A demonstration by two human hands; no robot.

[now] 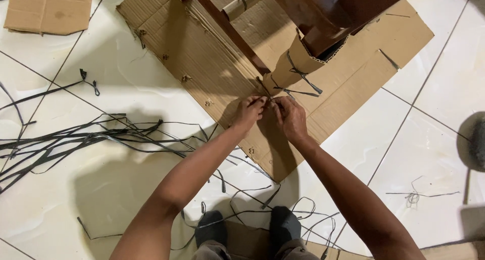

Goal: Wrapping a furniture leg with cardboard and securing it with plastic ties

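Observation:
A dark wooden furniture leg [323,17] stands on a flattened cardboard sheet [202,53]. A cardboard sleeve [295,65] wraps the leg's lower end, bound with thin black plastic strap [300,73]. My left hand [248,113] and my right hand [290,117] meet at the foot of the sleeve, fingers pinched together on the strap ends there. The exact point they grip is hidden between the fingertips. A second wooden rail [227,30] runs diagonally behind the hands.
A heap of loose black straps [76,139] lies on the white tiled floor at left, more straps near my feet [247,227]. Another cardboard piece [48,10] sits at top left. A small strap knot [413,195] lies at right, a dark round object [475,141] at the edge.

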